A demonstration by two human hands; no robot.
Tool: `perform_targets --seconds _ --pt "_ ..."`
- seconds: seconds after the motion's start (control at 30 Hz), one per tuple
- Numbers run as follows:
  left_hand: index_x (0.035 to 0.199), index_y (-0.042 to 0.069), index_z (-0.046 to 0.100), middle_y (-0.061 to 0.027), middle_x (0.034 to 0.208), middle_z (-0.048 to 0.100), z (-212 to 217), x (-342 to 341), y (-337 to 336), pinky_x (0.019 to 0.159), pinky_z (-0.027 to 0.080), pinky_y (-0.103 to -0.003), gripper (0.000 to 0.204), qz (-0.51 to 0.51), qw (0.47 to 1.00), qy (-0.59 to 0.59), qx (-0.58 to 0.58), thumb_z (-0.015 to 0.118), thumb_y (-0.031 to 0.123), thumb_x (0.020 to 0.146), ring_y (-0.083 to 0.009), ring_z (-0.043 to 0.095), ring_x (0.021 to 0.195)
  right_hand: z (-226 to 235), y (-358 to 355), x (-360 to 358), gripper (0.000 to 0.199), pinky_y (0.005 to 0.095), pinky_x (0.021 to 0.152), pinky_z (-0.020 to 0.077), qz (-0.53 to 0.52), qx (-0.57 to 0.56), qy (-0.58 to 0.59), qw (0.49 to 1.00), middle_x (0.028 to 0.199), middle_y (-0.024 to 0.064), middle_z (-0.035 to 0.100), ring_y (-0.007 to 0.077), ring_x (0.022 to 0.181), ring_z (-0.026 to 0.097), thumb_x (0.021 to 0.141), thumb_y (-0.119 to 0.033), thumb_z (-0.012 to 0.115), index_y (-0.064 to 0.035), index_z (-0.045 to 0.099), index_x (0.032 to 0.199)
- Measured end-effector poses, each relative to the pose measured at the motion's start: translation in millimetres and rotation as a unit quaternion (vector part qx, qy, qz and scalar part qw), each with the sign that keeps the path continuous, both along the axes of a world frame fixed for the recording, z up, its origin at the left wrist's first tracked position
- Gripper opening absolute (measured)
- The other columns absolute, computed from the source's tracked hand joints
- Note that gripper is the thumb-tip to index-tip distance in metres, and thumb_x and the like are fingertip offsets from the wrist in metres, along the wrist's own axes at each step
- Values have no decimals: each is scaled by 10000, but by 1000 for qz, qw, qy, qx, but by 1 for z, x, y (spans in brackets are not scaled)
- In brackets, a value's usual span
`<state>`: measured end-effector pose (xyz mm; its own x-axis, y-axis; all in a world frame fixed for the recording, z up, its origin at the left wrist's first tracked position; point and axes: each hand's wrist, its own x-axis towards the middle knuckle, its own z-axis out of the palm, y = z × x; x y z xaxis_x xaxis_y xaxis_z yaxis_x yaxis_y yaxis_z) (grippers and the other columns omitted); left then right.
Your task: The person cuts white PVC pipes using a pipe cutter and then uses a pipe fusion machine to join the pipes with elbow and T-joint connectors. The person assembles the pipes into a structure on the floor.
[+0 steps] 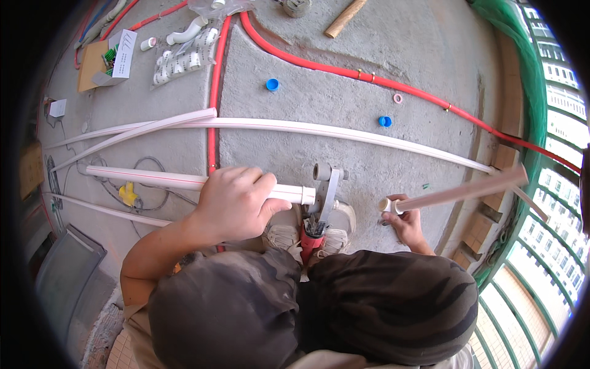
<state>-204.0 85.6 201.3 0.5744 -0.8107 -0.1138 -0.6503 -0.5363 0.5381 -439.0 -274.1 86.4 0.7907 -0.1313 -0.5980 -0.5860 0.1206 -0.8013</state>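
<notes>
My left hand (pixel 238 202) is closed around a white plastic pipe (pixel 147 178) with a red stripe. Its collared end points right, toward the heating tool. Farther right, my right hand (pixel 407 230) grips a white pipe fitting (pixel 387 205). A second plastic pipe (pixel 464 189), blurred, runs from that fitting up to the right. Between my shoes stands a socket fusion welder (pixel 332 184), with grey round dies on a flat plate and a red body (pixel 311 243). Both pipe ends are apart from the dies.
Long white pipes (pixel 307 128) lie across the concrete floor, over a red conduit (pixel 214 80). Blue caps (pixel 272 85) and a pink ring (pixel 397 98) lie beyond. At far left are an open box (pixel 95 64), bagged fittings (pixel 187 58) and a yellow plug (pixel 128 194). Green railing (pixel 528 270) borders the right.
</notes>
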Motion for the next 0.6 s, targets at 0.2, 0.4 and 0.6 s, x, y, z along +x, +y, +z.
perform_targets --seconds 0.2,0.4,0.6 --pt "783 49 584 -104 695 569 15 3 -53 548 467 -434 354 13 998 -10 -66 810 322 794 -326 617 628 84 19 80 428 381 841 524 175 -245 -168 939 1036 120 672 237 937 655 826 -173 846 -7 656 1171" --pt "777 56 584 -97 698 559 32 6 -74 569 468 -429 354 -13 996 -34 -83 813 327 783 -316 612 630 91 43 84 527 308 816 498 78 -107 -197 971 1068 91 642 156 931 616 910 -272 797 23 555 1273" --pt "794 53 586 -98 711 554 36 0 -68 584 470 -428 358 -7 997 -39 -70 805 335 776 -313 609 649 97 51 97 540 307 826 489 154 -176 -291 928 1141 86 585 157 971 602 910 -306 794 17 568 1278"
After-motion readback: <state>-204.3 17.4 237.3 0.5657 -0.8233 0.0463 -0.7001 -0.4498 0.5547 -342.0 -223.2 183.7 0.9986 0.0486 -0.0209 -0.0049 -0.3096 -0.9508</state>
